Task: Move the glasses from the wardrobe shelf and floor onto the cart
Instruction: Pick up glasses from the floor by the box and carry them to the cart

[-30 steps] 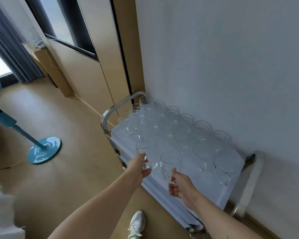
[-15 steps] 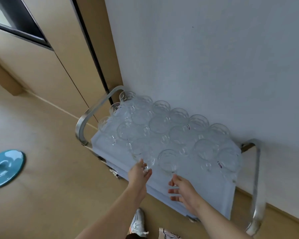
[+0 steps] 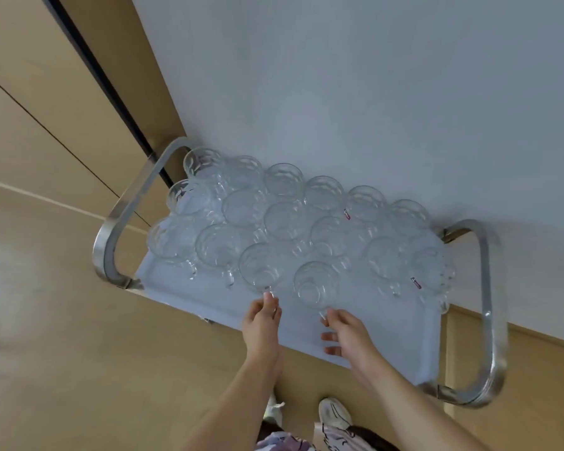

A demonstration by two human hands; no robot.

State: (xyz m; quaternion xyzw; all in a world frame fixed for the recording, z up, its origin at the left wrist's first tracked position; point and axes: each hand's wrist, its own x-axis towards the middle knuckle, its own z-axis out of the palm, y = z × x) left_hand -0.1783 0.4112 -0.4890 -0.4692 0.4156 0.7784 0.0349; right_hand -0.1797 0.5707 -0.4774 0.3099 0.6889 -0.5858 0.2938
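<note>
Left hand: fingertips pinched the small handle of a mug at the near edge of the cluster; thumb and forefinger closed on the handle, mug base on the cart top. Right hand: thumb and forefinger met at the handle of a second mug, remaining fingers spread loose below; whether the pinch was firm or only touching could not be told.

Both mugs stood upright on the cart, on its pale top, at the front of the other glasses, which were packed rim to rim toward the wall. Near strip of the top bare.

Handling, by judgement: clear glass, stiff, brittle, smooth and likely slippery; light singly. Handle is the sound place to hold; a rim or side grip would risk knocking neighbours, which stood touching or just beside. Set down gently, release straight back.

Chrome handles at both ends of the cart. Tan floor; shoes below the arms.

Change from the earlier views: the mugs had come down from above the near edge to rest on the top; the view had tipped down and rightward, so the window, curtain and most of the blue fan base had gone from sight; the right hand's fingers had opened wider.
</note>
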